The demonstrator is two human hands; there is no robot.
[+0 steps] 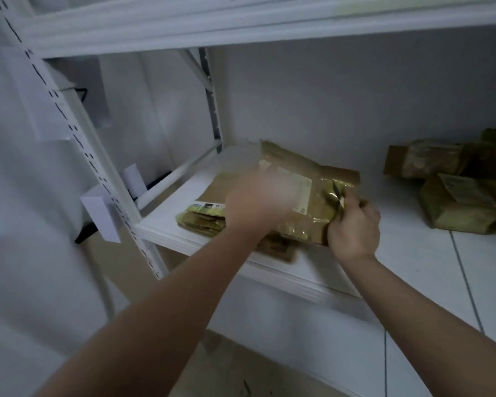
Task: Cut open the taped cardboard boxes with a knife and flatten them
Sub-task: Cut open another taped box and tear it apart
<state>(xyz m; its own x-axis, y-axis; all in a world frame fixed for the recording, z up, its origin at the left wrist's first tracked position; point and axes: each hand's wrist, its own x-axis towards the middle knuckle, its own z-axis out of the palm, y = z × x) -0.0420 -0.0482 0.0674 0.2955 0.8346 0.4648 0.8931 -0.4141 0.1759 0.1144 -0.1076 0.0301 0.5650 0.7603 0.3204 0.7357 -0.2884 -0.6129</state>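
We see a flattened cardboard box, brown with glossy tape and a pale label, lying on top of a stack of flattened cardboard at the left end of a white shelf. The stack sits close to the shelf's near edge, and one piece pokes out just past that edge.

Our right hand is at the right edge of the top box, fingers curled round a small knife whose blade points up and away against the taped surface. Our left hand lies over the middle of the same box, but it is smeared by blur, so we cannot tell how its fingers lie or whether they grip anything.

Far to the right on the shelf, well apart from the stack, sits a cluster of taped boxes. A white slotted upright of the rack stands to the left.
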